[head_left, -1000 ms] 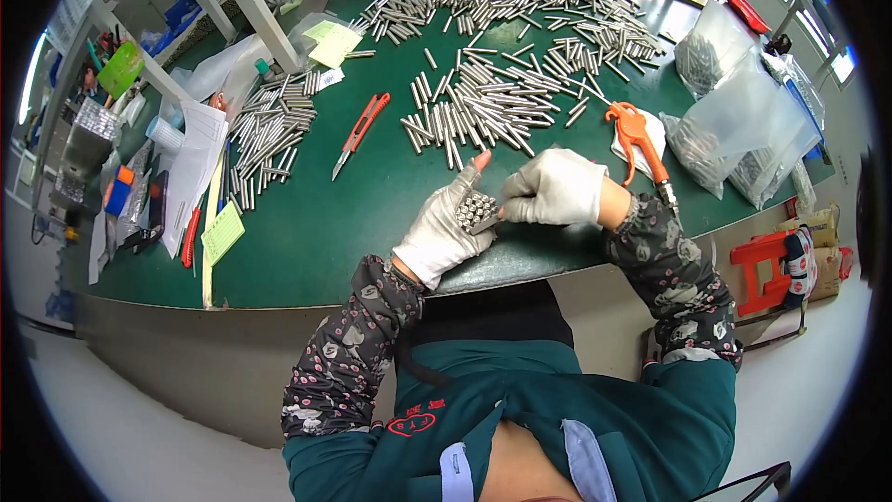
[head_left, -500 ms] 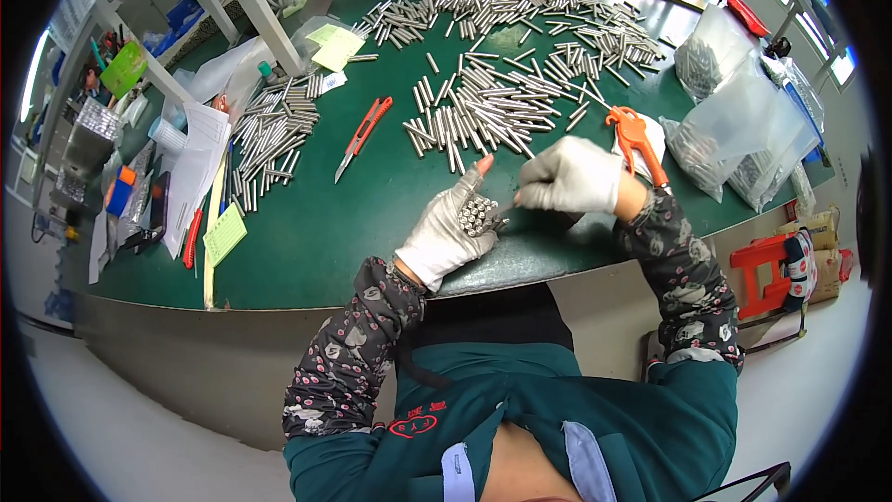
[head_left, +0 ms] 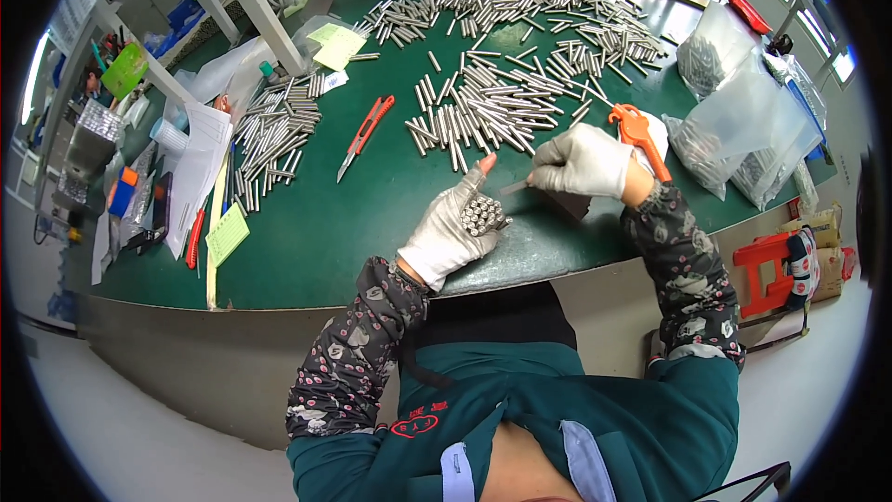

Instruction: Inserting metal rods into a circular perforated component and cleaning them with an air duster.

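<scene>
Rod count in the bundle point(head_left: 480, 216) hard to make out: mostly round ends showing, lengths largely hidden inside the left hand point(head_left: 444, 240). Most of that hand's fingers tucked out of sight under and behind the rods, so exact finger contact can't be told; what shows is a closed, cupped grip around the bundle, bare thumb tip sticking up past the glove, apart from the rod ends. Right hand point(head_left: 585, 164): gloved fingers bunched, thumb and index pressed together on one end of a single thin rod point(head_left: 514, 188), slightly blurred; end inside the pinch covered. Its free end points left toward the left thumb, just above the bundle. Other right fingers folded, tips not readable. Dark block point(head_left: 570, 206) just below the right fingers, upper part covered by the hand; kind unclear. Big rod pile point(head_left: 488, 107) lies beyond both sets of fingers, nearest rods close to the left thumb tip; smaller rod pile point(head_left: 277, 130) well off to the left of the left fingers. Orange utility knife point(head_left: 366, 138) between that pile and the left thumb. Orange air gun point(head_left: 639, 135) right of the right fingers, lower end cut off behind the wrist and sleeve.
</scene>
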Motion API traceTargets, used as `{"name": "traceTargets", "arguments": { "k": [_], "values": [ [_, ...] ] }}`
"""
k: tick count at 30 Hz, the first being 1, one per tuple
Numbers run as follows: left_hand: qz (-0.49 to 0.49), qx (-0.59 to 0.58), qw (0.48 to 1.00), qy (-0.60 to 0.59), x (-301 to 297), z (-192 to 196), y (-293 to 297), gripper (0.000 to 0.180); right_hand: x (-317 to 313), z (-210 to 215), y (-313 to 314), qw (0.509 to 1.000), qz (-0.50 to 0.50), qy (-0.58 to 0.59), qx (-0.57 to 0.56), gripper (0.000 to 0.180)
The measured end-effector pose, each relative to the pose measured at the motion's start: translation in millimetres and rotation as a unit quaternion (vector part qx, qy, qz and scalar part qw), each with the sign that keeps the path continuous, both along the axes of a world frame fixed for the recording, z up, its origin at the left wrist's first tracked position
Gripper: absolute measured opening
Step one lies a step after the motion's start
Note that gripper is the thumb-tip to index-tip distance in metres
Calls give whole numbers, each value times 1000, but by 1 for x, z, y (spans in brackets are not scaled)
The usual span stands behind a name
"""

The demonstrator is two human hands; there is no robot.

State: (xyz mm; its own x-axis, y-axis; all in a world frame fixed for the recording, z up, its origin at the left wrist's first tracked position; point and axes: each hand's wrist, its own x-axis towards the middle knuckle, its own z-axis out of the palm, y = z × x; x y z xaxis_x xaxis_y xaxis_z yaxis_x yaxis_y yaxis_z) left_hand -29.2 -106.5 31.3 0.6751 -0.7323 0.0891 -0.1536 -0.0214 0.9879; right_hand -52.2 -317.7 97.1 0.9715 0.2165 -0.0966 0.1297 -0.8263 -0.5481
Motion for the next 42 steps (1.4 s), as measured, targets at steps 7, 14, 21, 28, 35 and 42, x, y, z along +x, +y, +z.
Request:
{"name": "traceTargets", "arguments": {
  "k": [7, 14, 21, 28, 35, 42],
  "values": [
    [-12, -39, 998, 52, 1, -8, 0, 86, 1, -5, 6, 996, 68, -58, -33, 20],
    [-6, -51, 995, 89, 0, -2, 1, 86, 1, -4, 15, 997, 77, -2, -8, 22],
    [-2, 20, 1000, -17, 1, 0, 5, 92, -4, 10, 30, 992, 115, -24, -44, 23],
    [-18, -86, 996, 6, 3, -16, 0, 94, 7, 22, 32, 991, 100, -20, -87, 27],
    [-32, -85, 996, 20, 2, -9, -4, 96, 20, 15, 16, 991, 85, -47, -89, 25],
    [-28, -112, 989, 93, -1, -8, -6, 94, 28, 16, 15, 982, 106, -88, -131, 25]
  ]
}}
